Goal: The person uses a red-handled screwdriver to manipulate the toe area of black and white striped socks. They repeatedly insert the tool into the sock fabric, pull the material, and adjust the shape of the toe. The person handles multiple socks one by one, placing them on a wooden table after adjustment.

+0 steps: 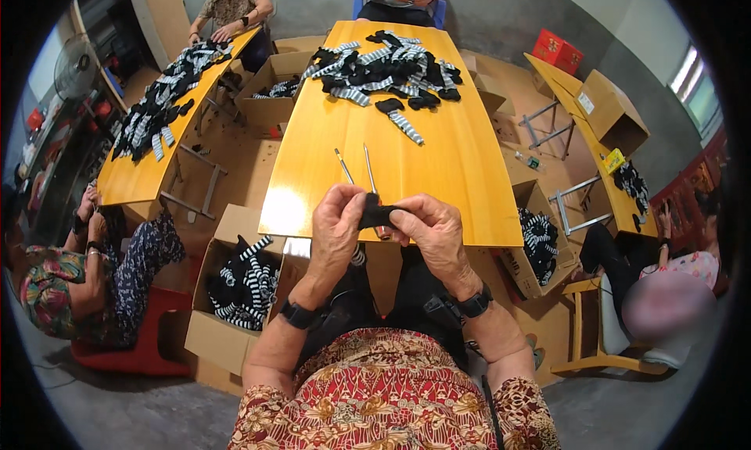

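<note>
Between my two hands, near the front edge of the yellow table (313, 168), a black sock (376, 215) is stretched sideways. My left hand (338, 225) pinches its left end, and my right hand (435, 229) pinches the right end. A bit of striped knit (358, 255) shows below, by my left wrist. Just beyond my fingers lie two thin metal rods, a short dark-tipped one (343, 165) and a longer one (369, 167). Something red, like a handle, peeks out beneath the sock. Further up the table spreads a pile of black and striped socks (383, 68), one sock (405, 126) lying nearest me.
Cardboard boxes of striped socks stand at the table's left (205, 305) and right (559, 254). A side table (133, 180) bears more socks. To the right, another table (583, 121) carries a large carton (612, 110). Other people sit around, left, right and at the far end.
</note>
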Motion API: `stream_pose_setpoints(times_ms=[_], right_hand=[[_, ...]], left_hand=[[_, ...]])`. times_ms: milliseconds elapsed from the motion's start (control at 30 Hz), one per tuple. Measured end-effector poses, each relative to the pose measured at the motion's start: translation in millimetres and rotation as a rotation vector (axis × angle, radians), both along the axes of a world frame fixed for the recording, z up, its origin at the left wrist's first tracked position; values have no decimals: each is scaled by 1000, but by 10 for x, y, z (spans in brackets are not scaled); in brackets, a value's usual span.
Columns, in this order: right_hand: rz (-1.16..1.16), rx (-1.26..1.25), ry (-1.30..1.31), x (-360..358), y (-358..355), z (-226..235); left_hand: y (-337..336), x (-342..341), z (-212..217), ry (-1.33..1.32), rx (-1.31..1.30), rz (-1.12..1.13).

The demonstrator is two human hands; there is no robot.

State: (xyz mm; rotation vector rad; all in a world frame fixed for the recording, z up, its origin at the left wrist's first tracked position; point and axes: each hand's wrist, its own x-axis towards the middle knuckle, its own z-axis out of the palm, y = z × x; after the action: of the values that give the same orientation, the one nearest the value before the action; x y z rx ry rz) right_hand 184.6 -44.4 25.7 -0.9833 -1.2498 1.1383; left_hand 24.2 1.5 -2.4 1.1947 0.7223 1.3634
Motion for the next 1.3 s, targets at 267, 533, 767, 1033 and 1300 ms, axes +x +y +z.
stream_pose_setpoints(times_ms=[267, 533, 767, 1033, 1300], right_hand=[[-15, -10, -410, 787, 240, 289], [-281, 14, -870, 1856, 1058, 766], [-387, 184, -700, 1597, 2105, 1242], [-386, 517, -1249, 991, 3665, 369], [-268, 382, -1486, 361, 4631, -537]], left_hand=[[171, -1436, -158, 197, -23, 323], [85, -1908, -833, 732, -106, 422], [65, -1110, -687, 442, -219, 330], [265, -954, -720, 408, -273, 358], [352, -1029, -856, 504, -262, 385]])
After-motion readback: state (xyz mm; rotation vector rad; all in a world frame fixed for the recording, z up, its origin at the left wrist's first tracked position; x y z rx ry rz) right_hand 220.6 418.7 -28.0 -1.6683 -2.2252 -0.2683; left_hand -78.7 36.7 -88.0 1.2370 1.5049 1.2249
